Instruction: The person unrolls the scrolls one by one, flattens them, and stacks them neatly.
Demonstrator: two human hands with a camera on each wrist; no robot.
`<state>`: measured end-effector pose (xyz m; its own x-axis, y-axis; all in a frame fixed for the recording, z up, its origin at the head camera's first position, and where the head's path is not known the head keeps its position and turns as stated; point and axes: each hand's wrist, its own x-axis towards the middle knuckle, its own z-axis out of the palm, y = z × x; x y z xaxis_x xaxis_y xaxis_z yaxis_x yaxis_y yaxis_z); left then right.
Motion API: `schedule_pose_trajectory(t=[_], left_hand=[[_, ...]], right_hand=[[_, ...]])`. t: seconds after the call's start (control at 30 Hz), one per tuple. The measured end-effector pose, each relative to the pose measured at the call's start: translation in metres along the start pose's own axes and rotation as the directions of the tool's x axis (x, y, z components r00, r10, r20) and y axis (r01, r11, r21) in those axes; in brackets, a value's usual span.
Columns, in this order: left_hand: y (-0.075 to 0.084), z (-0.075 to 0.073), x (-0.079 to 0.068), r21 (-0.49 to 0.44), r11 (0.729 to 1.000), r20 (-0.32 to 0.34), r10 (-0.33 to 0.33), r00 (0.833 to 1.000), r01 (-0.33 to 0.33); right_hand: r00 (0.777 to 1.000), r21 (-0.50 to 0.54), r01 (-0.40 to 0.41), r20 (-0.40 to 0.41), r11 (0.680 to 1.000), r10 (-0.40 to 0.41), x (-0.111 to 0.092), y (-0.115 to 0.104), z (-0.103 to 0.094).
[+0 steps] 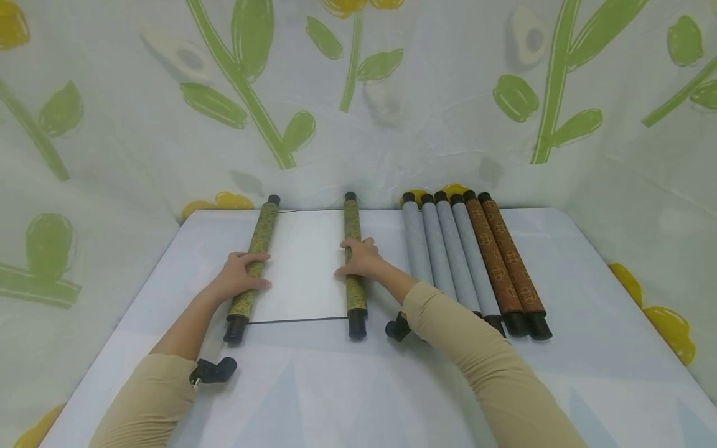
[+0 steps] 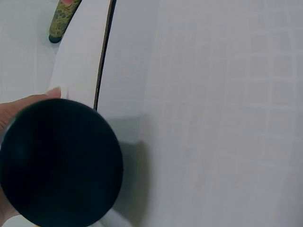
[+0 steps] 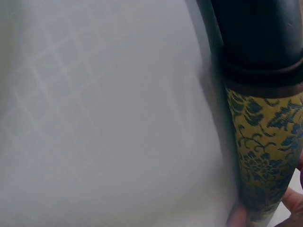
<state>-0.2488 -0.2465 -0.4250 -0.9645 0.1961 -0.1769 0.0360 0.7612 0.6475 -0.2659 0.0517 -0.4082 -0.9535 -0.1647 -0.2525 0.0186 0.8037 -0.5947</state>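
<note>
A scroll with yellow-green floral backing lies partly unrolled on the table, its white sheet [image 1: 307,267] showing between two rolls. My left hand [image 1: 238,274] grips the left roll [image 1: 265,227], fingers and thumb reaching over it onto the sheet side. The right roll [image 1: 351,218] is held by my right hand [image 1: 363,258], around its middle. In the left wrist view, a round black end cap [image 2: 61,163] hides most of that hand. The right wrist view shows the patterned roll [image 3: 265,132] and its black end [image 3: 262,38], with fingertips at the lower edge.
To the right lie several grey-blue rolled scrolls [image 1: 442,249], side by side, then two brown patterned ones [image 1: 506,267], all with black ends. They rest on a white table [image 1: 588,323]. A plant-printed cloth [image 1: 437,124] stands behind it. My right forearm passes over the grey scrolls' near ends.
</note>
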Motion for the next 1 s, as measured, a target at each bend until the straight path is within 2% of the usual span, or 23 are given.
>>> schedule_pose_trajectory(t=[0.37,0.53,0.7,0.87,1.0], left_hand=[[-0.003,-0.004,0.000,0.017,0.997,-0.056,0.074,0.996,-0.074],[-0.003,-0.009,0.004,0.044,0.997,-0.060,0.068,0.996,-0.065],[-0.003,-0.013,0.004,0.045,0.999,-0.056,0.032,0.998,-0.030],[-0.006,-0.015,0.003,0.021,1.000,-0.064,0.002,0.998,-0.001],[-0.009,-0.013,0.002,0.011,1.000,-0.075,-0.001,0.997,0.002]], right_hand=[[0.998,0.072,-0.057,0.026,0.996,0.056,0.005,0.002,-0.004],[0.999,0.036,-0.040,0.007,0.999,0.040,0.008,0.003,-0.005],[0.999,0.014,-0.046,-0.021,0.999,0.046,0.006,0.003,-0.004],[0.997,0.063,-0.073,-0.001,0.995,0.073,0.003,0.004,-0.006],[0.998,0.039,-0.065,0.020,0.997,0.064,0.001,0.007,-0.007]])
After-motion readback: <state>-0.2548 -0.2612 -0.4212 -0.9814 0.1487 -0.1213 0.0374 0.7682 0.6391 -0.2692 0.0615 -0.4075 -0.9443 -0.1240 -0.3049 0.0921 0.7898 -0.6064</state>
